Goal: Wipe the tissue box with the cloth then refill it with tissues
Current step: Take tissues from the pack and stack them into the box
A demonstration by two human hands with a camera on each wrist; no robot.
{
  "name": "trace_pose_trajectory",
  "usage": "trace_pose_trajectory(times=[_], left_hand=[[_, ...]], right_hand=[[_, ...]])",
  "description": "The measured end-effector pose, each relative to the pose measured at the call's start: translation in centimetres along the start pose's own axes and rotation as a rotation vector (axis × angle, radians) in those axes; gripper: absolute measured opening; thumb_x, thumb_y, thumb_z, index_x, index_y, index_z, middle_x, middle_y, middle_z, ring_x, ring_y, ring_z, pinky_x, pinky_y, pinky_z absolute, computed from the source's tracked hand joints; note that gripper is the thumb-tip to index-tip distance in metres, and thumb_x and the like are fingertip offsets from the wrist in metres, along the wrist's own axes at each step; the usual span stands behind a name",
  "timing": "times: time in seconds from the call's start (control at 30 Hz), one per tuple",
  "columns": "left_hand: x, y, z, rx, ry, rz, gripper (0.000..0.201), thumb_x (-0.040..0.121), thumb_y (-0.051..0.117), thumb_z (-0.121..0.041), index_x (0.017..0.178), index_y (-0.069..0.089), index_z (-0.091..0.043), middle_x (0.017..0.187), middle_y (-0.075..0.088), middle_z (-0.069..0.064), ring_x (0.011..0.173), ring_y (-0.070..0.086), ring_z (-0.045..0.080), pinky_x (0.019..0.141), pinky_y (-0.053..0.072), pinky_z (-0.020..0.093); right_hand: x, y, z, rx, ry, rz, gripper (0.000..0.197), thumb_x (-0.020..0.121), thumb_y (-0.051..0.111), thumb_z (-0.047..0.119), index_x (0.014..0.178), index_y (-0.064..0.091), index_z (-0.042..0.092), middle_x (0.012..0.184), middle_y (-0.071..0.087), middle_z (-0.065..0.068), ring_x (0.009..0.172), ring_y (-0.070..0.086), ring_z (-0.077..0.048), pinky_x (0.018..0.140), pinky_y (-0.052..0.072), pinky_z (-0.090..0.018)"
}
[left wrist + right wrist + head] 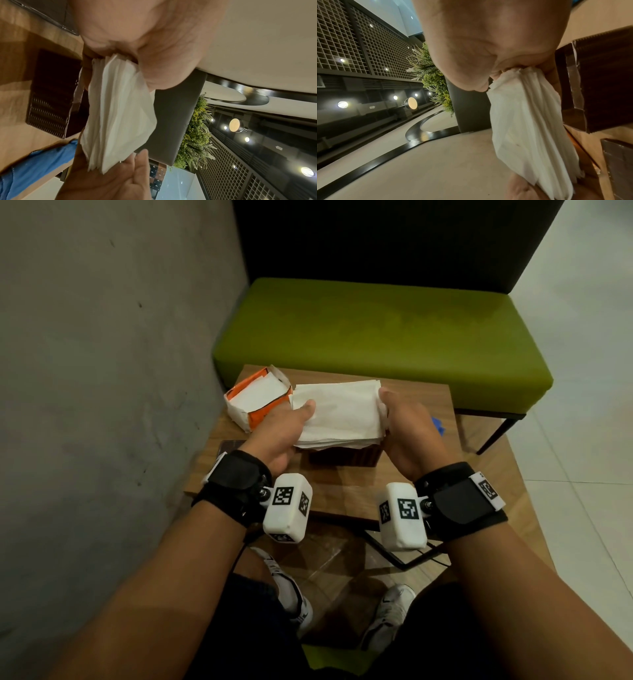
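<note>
Nearest the camera, two forearms with black wrist straps and white marker blocks reach forward over a wooden tabletop [346, 491]. Left hand [279, 429]: thumb on top of a stack of white tissues [337, 414], fingers underneath, grip clamped on the stack's left end. Right hand [407, 426]: grip clamped on the stack's right end, thumb on top, the tissue edge bunched in its fist. Stack of tissues: held level between both hands, directly above a dark brown tissue box [342, 456]; whether the stack touches the box cannot be told from the head view. Tissue box: stands on the tabletop, ribbed sides, its top open in the left wrist view. Blue cloth [437, 426]: lies on the tabletop just right of the right hand, mostly hidden behind it. Orange-and-white tissue packet [257, 398]: torn open, white sheets showing, sits on the tabletop's far left corner, just beside the held stack. Green upholstered bench [376, 337]: beyond the tabletop, dark backrest behind it. Grey wall [102, 371]: left side.
</note>
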State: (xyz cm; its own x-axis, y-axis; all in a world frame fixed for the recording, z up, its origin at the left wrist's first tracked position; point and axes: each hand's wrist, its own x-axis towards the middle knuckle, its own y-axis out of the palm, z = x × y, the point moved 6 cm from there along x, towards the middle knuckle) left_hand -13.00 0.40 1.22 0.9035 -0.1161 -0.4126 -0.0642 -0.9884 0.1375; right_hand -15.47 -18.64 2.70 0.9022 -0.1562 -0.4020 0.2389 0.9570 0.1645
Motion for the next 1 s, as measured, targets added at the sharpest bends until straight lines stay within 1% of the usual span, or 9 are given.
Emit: trace_pose_trajectory(times=[0.13,0.23,0.33,0.4,0.5,0.57,0.77,0.87,1.0], left_hand=[[-0.1,-0.2,0.0,-0.045,-0.015,0.023,0.025,0.112,0.053,-0.016,0.133,0.066,-0.010,0.129,0.076,0.011,0.121,0.072,0.028,0.113,0.053,0.048],[-0.4,-0.2,-0.3,-0.094,-0.027,0.017,0.022,0.112,0.053,-0.021,0.124,0.069,-0.012,0.127,0.077,0.011,0.120,0.073,0.029,0.112,0.054,0.049],[-0.8,0.4,-0.2,-0.074,-0.013,0.096,0.031,0.110,0.058,-0.034,0.131,0.068,-0.014,0.125,0.079,0.006,0.120,0.074,0.025,0.108,0.056,0.046],[-0.7,0.6,0.0,-0.017,0.027,0.117,0.034,0.108,0.062,-0.026,0.140,0.063,-0.013,0.131,0.076,0.006,0.123,0.072,0.024,0.110,0.055,0.045],[0.2,0.2,0.7,0.010,0.043,0.088,0.038,0.110,0.057,-0.012,0.148,0.057,-0.013,0.138,0.072,0.006,0.127,0.069,0.025,0.114,0.053,0.046],[0.6,0.1,1.1,0.004,0.023,0.078,0.039,0.111,0.055,-0.014,0.150,0.056,-0.014,0.138,0.072,0.006,0.128,0.070,0.025,0.115,0.052,0.048],[1.3,0.4,1.6,0.045,-0.004,0.034,0.039,0.112,0.054,-0.033,0.148,0.055,-0.017,0.137,0.073,0.001,0.126,0.070,0.021,0.117,0.050,0.047],[2.3,0.3,1.9,0.061,0.009,0.021,0.048,0.111,0.054,-0.036,0.155,0.049,-0.016,0.142,0.069,0.001,0.129,0.068,0.020,0.119,0.048,0.047],[3.1,0.1,1.9,0.110,0.028,0.004,0.053,0.110,0.054,-0.036,0.159,0.043,-0.019,0.147,0.064,0.000,0.131,0.065,0.020,0.118,0.049,0.047]], right_hand=[[-0.3,0.2,-0.1,-0.071,-0.038,0.069,0.042,0.109,0.054,0.043,0.139,0.060,0.013,0.126,0.075,-0.006,0.113,0.075,-0.026,0.077,0.064,-0.038],[0.1,-0.1,-0.3,-0.145,-0.081,0.002,0.035,0.112,0.049,0.034,0.138,0.058,0.011,0.129,0.071,-0.011,0.109,0.073,-0.029,0.061,0.063,-0.035],[0.0,0.1,-0.3,-0.156,-0.082,-0.012,0.041,0.112,0.044,0.047,0.132,0.063,0.016,0.127,0.071,-0.009,0.111,0.073,-0.029,0.073,0.067,-0.050],[-0.3,0.4,-0.2,-0.144,-0.078,0.025,0.045,0.110,0.045,0.053,0.131,0.064,0.017,0.123,0.072,-0.007,0.107,0.074,-0.028,0.075,0.067,-0.052],[-0.2,0.6,-0.3,-0.189,-0.125,0.054,0.037,0.112,0.049,0.038,0.138,0.059,0.014,0.124,0.072,-0.010,0.107,0.075,-0.031,0.070,0.065,-0.050],[0.1,0.3,-0.5,-0.203,-0.144,0.020,0.033,0.114,0.044,0.030,0.138,0.057,0.012,0.126,0.071,-0.013,0.107,0.073,-0.032,0.065,0.064,-0.046],[0.8,0.5,-1.2,-0.198,-0.109,-0.013,0.038,0.114,0.038,0.045,0.132,0.060,0.019,0.119,0.069,0.006,0.106,0.069,-0.013,0.064,0.055,-0.019],[1.4,0.5,-1.5,-0.184,-0.117,-0.018,0.040,0.114,0.040,0.040,0.144,0.056,0.019,0.127,0.070,0.002,0.109,0.069,-0.013,0.070,0.054,-0.021],[2.1,0.2,-1.7,-0.158,-0.113,-0.001,0.035,0.115,0.041,0.033,0.142,0.056,0.018,0.128,0.070,-0.001,0.106,0.070,-0.013,0.074,0.057,-0.025]])
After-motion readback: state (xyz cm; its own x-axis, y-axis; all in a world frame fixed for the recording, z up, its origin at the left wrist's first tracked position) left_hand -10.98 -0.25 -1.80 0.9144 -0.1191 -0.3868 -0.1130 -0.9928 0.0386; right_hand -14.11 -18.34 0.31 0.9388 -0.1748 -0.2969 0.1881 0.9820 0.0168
